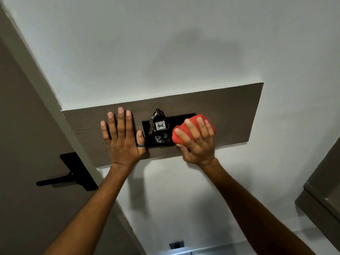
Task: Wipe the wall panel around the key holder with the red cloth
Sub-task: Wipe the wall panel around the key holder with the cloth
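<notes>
A brown wood-grain wall panel (230,111) runs across the white wall. At its middle sits a black key holder (147,133) with a key bunch and a tag reading 406 (160,125) hanging on it. My left hand (123,138) lies flat on the panel just left of the holder, fingers spread, thumb touching the holder's left edge. My right hand (196,142) grips a bunched red cloth (202,121) and presses it against the holder's right end and the panel beside it. The holder's right part is hidden behind the cloth.
A brown door (22,144) with a black lever handle (68,175) stands at the left, next to the panel. A wall socket (176,244) sits low on the white wall. A brown cabinet edge (323,190) shows at the right.
</notes>
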The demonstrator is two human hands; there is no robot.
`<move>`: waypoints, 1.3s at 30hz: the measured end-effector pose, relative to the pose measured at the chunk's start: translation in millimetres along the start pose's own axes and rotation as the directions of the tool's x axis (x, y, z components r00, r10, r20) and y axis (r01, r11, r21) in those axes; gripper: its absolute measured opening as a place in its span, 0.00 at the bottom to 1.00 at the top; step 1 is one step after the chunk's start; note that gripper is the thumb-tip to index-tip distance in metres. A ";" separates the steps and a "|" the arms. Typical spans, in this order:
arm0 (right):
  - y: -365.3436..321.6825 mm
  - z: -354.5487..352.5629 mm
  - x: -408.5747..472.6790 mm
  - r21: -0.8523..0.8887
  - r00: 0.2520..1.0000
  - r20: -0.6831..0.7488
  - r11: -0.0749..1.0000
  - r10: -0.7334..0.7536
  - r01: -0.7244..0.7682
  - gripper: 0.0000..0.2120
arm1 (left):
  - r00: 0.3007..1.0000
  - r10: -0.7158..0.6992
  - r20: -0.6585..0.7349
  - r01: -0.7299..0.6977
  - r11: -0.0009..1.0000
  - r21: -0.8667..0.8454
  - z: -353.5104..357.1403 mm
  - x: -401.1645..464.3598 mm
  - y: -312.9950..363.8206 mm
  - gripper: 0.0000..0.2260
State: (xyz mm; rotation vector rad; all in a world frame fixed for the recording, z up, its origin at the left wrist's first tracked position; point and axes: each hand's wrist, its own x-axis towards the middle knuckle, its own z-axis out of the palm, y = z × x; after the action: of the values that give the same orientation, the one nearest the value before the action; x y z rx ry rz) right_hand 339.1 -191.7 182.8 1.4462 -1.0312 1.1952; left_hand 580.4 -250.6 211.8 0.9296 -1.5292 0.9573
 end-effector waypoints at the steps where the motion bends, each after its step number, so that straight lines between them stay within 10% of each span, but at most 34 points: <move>1: -4.6 1.2 7.6 0.009 0.988 -0.021 0.989 0.150 -0.150 0.19 | 1.000 0.004 0.001 -0.004 1.000 0.002 0.3 1.5 0.3 0.29; 4: -41.9 5.6 21.3 0.048 0.910 -0.068 0.912 0.409 -0.407 0.22 | 1.000 -0.015 0.012 0.015 1.000 -0.012 -0.8 0.7 1.3 0.28; 7: -19.1 1.8 17.9 0.027 0.996 -0.019 0.996 0.084 -0.083 0.22 | 1.000 -0.009 0.004 0.009 1.000 -0.023 1.2 -1.1 1.1 0.28; 11: -46.3 9.6 31.7 0.047 0.913 -0.046 0.914 0.406 -0.404 0.20 | 0.999 -0.036 0.007 0.036 0.999 -0.006 1.0 0.0 4.0 0.28; 16: -10.3 -7.3 10.7 -0.028 0.999 -0.013 0.999 0.032 -0.032 0.17 | 0.999 -0.004 0.043 0.005 1.000 -0.012 -3.4 0.8 -0.6 0.29; 21: -43.2 -25.2 5.2 0.241 0.892 0.017 0.864 0.451 -0.441 0.15 | 0.998 0.034 0.056 -0.036 0.999 0.021 -7.0 3.8 -2.9 0.29; 27: -87.9 10.5 27.0 0.016 0.999 -0.039 1.000 -0.020 0.020 0.18 | 0.995 0.044 0.088 -0.044 0.999 -0.005 -6.6 0.2 -8.9 0.33; 32: -117.4 34.1 21.9 0.125 0.871 -0.183 0.890 0.455 -0.439 0.18 | 0.995 0.058 0.085 -0.057 0.998 -0.019 -4.7 -0.7 -9.2 0.30; 36: -93.7 36.9 10.0 -0.004 0.976 -0.177 0.991 0.129 -0.132 0.17 | 0.995 0.058 0.080 -0.056 0.998 -0.035 -3.1 -3.0 -9.2 0.30; 39: -119.5 46.1 13.4 0.044 0.892 -0.221 0.918 0.394 -0.395 0.16 | 0.995 0.058 0.076 -0.055 0.998 -0.029 -2.7 -2.6 -9.6 0.30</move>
State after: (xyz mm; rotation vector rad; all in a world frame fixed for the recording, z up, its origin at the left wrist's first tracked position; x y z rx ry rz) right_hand 465.4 -215.6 174.8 1.0915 -1.1989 1.6083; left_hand 590.6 -251.6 210.5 0.9173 -1.6373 0.9478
